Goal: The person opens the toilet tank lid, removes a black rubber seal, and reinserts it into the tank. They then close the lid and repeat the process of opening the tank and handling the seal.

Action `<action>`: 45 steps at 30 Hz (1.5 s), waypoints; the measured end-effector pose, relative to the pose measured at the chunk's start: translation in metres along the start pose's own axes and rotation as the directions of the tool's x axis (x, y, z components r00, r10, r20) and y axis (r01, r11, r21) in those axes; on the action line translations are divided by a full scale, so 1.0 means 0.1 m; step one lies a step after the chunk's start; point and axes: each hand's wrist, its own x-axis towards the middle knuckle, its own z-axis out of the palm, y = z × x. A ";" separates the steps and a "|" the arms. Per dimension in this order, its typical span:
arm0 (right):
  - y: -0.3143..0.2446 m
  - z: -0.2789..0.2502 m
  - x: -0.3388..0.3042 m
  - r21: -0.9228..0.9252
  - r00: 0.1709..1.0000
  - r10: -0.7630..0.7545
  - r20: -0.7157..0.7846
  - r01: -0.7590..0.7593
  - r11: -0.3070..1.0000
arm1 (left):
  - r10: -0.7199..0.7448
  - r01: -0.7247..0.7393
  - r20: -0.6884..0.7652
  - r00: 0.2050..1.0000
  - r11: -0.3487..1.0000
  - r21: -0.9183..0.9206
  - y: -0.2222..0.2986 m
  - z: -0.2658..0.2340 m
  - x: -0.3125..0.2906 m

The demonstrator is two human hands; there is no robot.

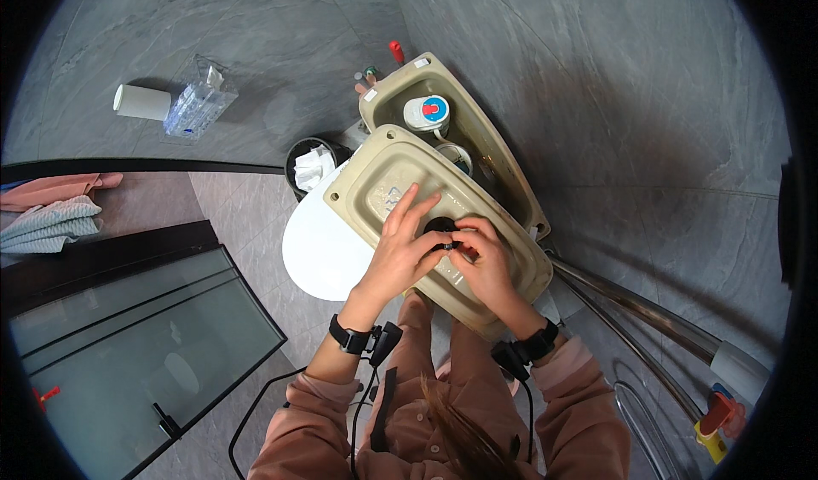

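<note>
Both hands meet over a beige toilet tank lid [362, 173], which lies underside up like a shallow tray in front of the open tank [511, 178]. My left hand [396, 250] pinches a small black round part [440, 224] between thumb and a finger, its other fingers stretched out. From the other side my right hand [484, 258] grips the same part with its fingertips. Fingers cover much of the part, so its exact kind does not show. Inside the tank stands a white flush valve [419, 115] with a blue and red top.
Left of the lid is a white toilet seat cover [319, 254], with a black bin [300, 152] of white paper behind it. A metal rail [639, 301] runs along the right. A frosted glass door [145, 352] stands at left; a clear tissue box [200, 109] hangs on the wall.
</note>
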 end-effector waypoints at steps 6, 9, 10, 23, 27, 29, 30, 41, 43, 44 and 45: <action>0.03 0.02 0.00 0.125 1.000 0.009 -0.025 -0.006 0.992 | 0.004 -0.004 0.000 1.000 1.000 -0.015 0.02 -0.01 0.01; 0.04 0.03 0.00 0.127 1.000 0.010 -0.024 -0.007 0.992 | 0.002 -0.002 0.009 1.000 1.000 0.012 0.03 -0.01 0.01; 0.04 0.03 0.00 0.122 1.000 0.003 -0.028 0.000 0.992 | 0.010 -0.010 0.002 1.000 1.000 0.016 0.02 -0.01 0.02; 0.04 0.04 -0.01 0.107 0.999 -0.001 -0.050 0.007 0.994 | 0.037 -0.038 0.071 0.997 0.999 0.014 0.02 -0.12 0.11; 0.05 0.04 -0.01 0.119 0.999 0.029 -0.038 -0.024 0.993 | 0.089 -0.086 0.073 0.993 0.996 -0.040 0.00 -0.09 0.14; 0.05 0.04 0.00 0.125 0.999 0.009 -0.047 -0.003 0.992 | 0.037 -0.035 0.046 0.998 0.998 -0.049 -0.01 -0.08 0.15; 0.06 0.04 0.00 0.133 0.999 0.032 -0.039 -0.026 0.991 | 0.009 -0.008 0.034 0.999 0.999 -0.053 -0.02 -0.07 0.15; 0.07 0.06 0.00 0.140 0.998 -0.008 -0.068 0.018 0.990 | 0.065 -0.063 0.031 0.997 0.996 -0.059 -0.13 0.04 0.09; 0.07 0.06 0.00 0.135 0.997 -0.026 -0.077 0.037 0.990 | 0.054 -0.052 0.036 0.998 0.996 -0.075 -0.15 0.05 0.10; 0.07 0.05 0.00 0.131 0.997 -0.030 -0.075 0.040 0.991 | 0.044 -0.041 0.039 0.998 0.996 -0.084 -0.16 0.06 0.12; 0.07 0.05 0.00 0.137 0.997 -0.025 -0.071 0.035 0.990 | 0.029 -0.024 0.048 0.998 0.995 -0.093 -0.16 0.06 0.12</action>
